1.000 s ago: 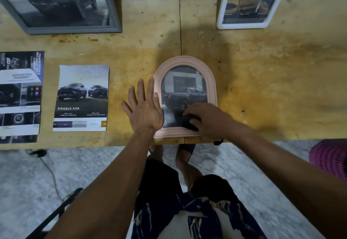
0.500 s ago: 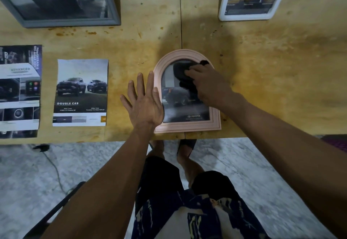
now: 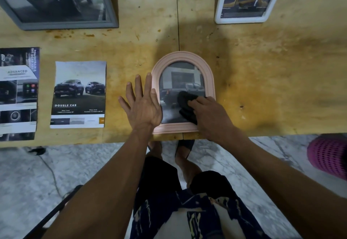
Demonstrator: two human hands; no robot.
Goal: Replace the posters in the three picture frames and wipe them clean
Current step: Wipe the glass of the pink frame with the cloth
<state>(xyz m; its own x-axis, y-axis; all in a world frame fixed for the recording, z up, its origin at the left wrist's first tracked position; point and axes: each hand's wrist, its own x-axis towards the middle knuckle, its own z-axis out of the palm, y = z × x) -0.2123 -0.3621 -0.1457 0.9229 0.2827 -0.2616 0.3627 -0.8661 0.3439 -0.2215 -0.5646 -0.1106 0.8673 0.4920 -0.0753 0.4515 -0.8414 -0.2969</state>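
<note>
Right hand (image 3: pixel 212 115) is rubbing a dark cloth (image 3: pixel 185 103) over the lower glass of the pink frame (image 3: pixel 183 56), fingers clamped on the cloth, while the left hand (image 3: pixel 143 105) is lying flat, fingers spread, pressing the frame's left edge. To do it well: keep the left hand pinning the frame so it isn't sliding off the near edge, and wipe in overlapping strokes up to the arch. Frame is lying flat on the surface (image 3: pixel 272 80) at the near edge, long axis near-to-far, arched top pointing far.

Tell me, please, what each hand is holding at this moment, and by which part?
The right hand presses a bunched dark cloth onto the pink arched frame's glass. The left hand holds nothing, lying flat across the frame's left edge.
</note>
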